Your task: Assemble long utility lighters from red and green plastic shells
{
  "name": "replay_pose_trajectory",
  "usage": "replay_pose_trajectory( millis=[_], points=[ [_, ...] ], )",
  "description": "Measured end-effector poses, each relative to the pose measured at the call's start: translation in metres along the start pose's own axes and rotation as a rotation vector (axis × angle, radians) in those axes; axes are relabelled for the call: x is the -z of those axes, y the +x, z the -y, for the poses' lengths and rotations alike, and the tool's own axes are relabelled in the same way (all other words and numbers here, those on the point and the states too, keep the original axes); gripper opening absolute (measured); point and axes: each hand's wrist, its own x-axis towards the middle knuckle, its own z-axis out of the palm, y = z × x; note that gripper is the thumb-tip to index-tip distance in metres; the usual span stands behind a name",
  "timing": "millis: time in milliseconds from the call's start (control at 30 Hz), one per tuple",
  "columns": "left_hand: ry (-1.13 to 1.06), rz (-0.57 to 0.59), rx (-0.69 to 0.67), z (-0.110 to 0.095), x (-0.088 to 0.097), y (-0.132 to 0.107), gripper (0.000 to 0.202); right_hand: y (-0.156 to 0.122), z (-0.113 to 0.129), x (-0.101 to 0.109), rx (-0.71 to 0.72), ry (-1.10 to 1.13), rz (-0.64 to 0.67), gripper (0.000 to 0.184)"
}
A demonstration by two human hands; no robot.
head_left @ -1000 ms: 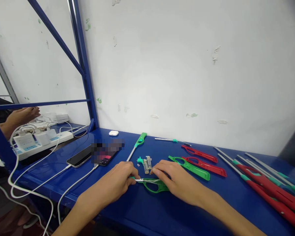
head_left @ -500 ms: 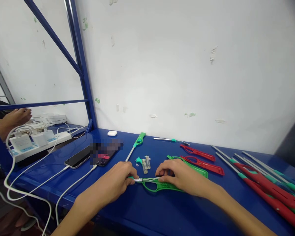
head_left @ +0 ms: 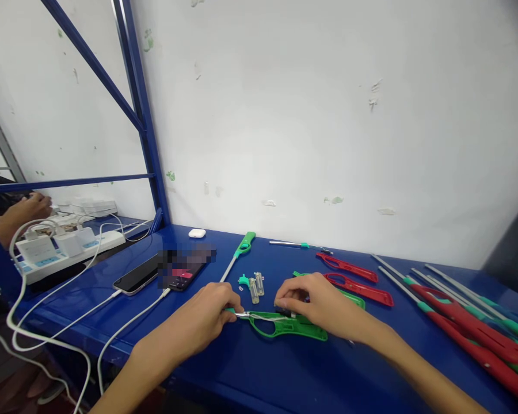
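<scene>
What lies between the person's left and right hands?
In the head view, a metal tube end shows at the left hand, then a green handle shell reaches to the right hand. Two clear cylinders and a small teal part sit farther back.

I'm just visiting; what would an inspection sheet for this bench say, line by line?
Surface: blue tabletop, against a white wall.
Job's things: open green shell, metal tube at its left end; clear cylinders and a teal piece just beyond.
Clutter: two phones, a white case, red shells; long-necked pieces at the right.
Hands: left hand holds the metal tube; right hand curls over the green shell, its grip partly hidden.
Cables: white cables plugged into the phones; power strip at the left.
Surroundings: blue frame; another person's hand beyond it.
</scene>
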Motion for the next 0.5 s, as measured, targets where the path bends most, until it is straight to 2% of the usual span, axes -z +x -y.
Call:
replay_pose_trajectory(
  millis=[233,500],
  points=[
    [-0.004,-0.007,-0.019,0.003,-0.001,0.001,0.019,-0.002,-0.007,0.003,-0.041,-0.096,0.063,0.015],
    [0.006,0.015,0.019,-0.006,0.004,0.000,0.020,-0.003,-0.008,0.004,-0.015,-0.118,0.071,0.020]
  ],
)
